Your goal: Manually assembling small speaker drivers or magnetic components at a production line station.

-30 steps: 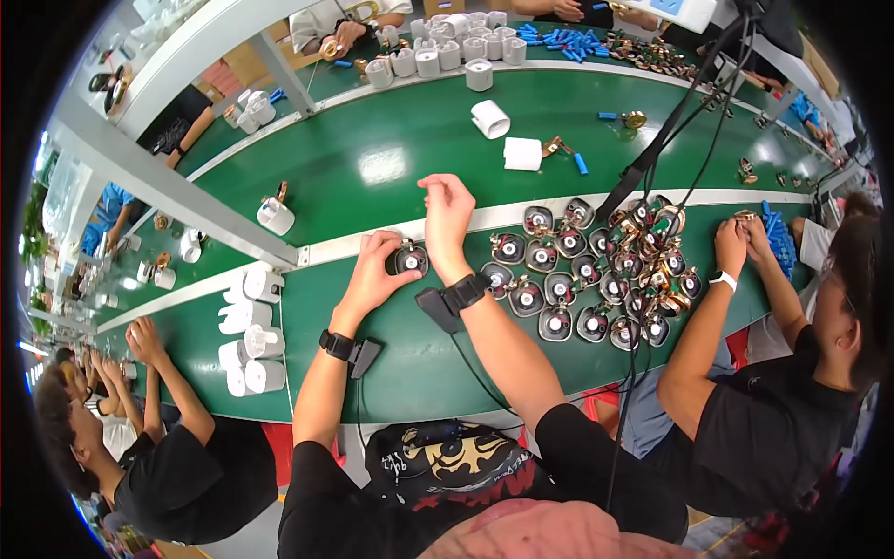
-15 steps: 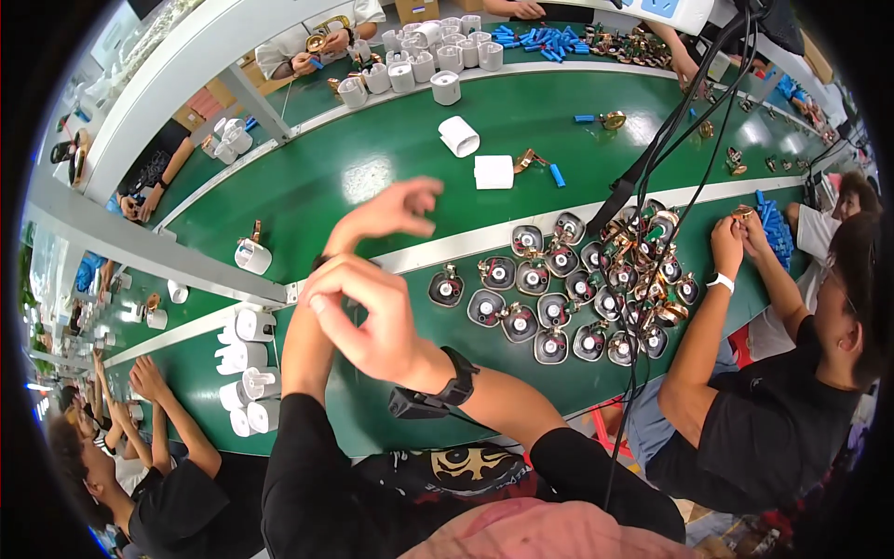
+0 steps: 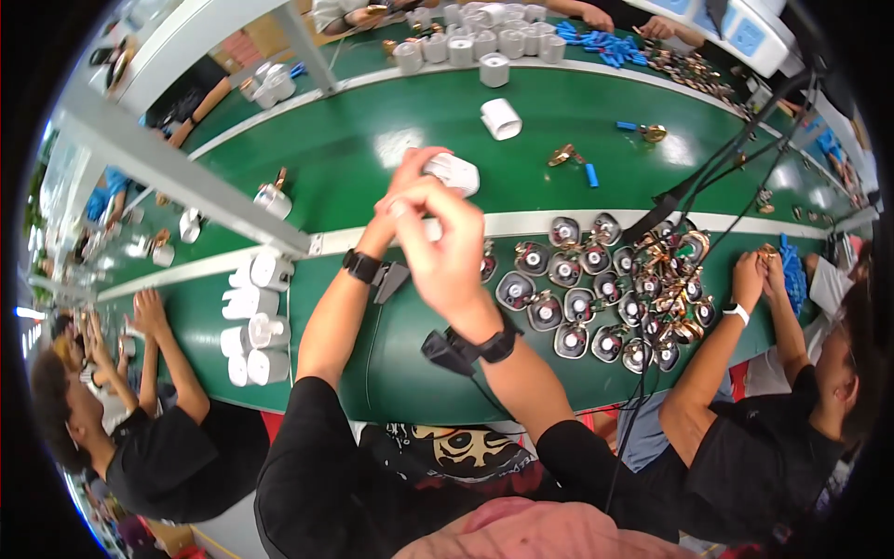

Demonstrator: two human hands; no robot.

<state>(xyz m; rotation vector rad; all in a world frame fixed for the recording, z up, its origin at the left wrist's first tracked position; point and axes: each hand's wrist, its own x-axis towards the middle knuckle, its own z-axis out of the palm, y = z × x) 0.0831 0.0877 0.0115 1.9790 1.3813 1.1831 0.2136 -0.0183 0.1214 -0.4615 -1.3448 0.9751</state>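
Over the near edge of the green conveyor belt, my left hand [image 3: 408,177] is closed around a white plastic housing [image 3: 459,174], held by its side. My right hand [image 3: 449,261] crosses in front of the left wrist, its fingers curled; whatever they may hold is hidden. Another white housing [image 3: 502,119] lies on the belt farther off. To the right of my hands rest a copper-coloured part [image 3: 563,155] and a blue cylinder [image 3: 591,175]. On the green bench nearer me, several dark rounded-square parts [image 3: 578,305] with round silver centres lie in rows.
White housings [image 3: 268,331] are stacked at the left of my bench. A white rail [image 3: 531,223] separates bench and belt, and a grey post [image 3: 186,177] slants at left. Black cables [image 3: 666,200] hang at right. Co-workers sit on both sides; more housings [image 3: 484,42] line the far side.
My left hand has reached the nearer white housing, grasped it and brought it left, off its spot beside the copper-coloured part. My right hand has moved up with it. The whole view has shifted.
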